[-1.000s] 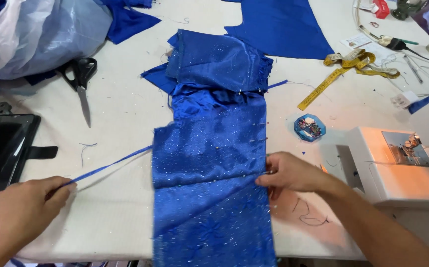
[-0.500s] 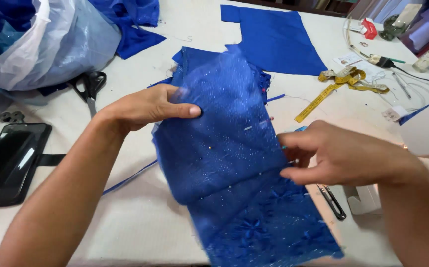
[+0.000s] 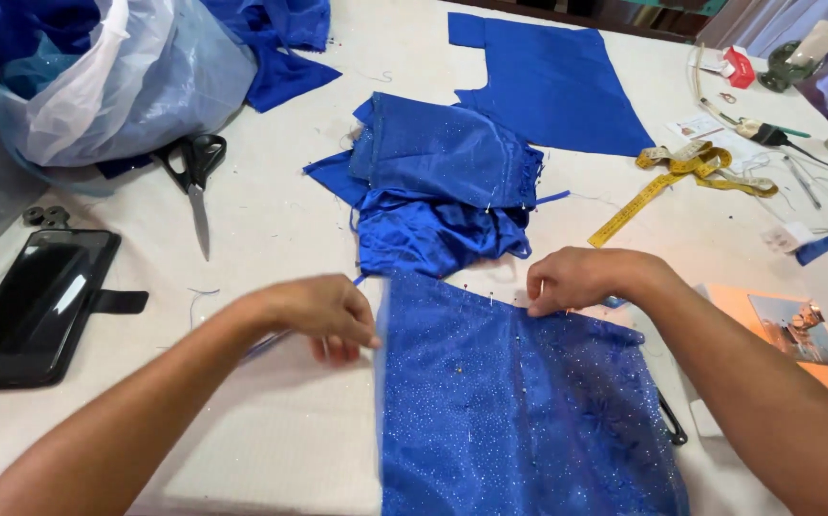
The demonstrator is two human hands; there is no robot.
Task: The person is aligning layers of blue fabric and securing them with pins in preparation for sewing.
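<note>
A glittery blue fabric panel [image 3: 519, 411] lies flat on the white table [image 3: 271, 220], reaching the near edge. My left hand [image 3: 323, 313] pinches its upper left corner, slightly blurred. At the panel's upper right edge my right hand [image 3: 581, 277] presses down with its fingers curled on the cloth. Just beyond the panel sits a pile of folded blue satin and glitter pieces [image 3: 443, 182] with pins in it.
Black scissors [image 3: 196, 177] and a phone in a black case [image 3: 37, 306] lie at left, below a plastic bag of blue cloth [image 3: 118, 76]. A flat blue cut piece [image 3: 552, 81] and a yellow measuring tape [image 3: 681, 177] lie at the back right. A sewing machine's base [image 3: 796, 334] stands at right.
The panel has been pulled toward me, off the pile and flat on the table. Both hands have dropped from the middle of the cloth to its top corners.
</note>
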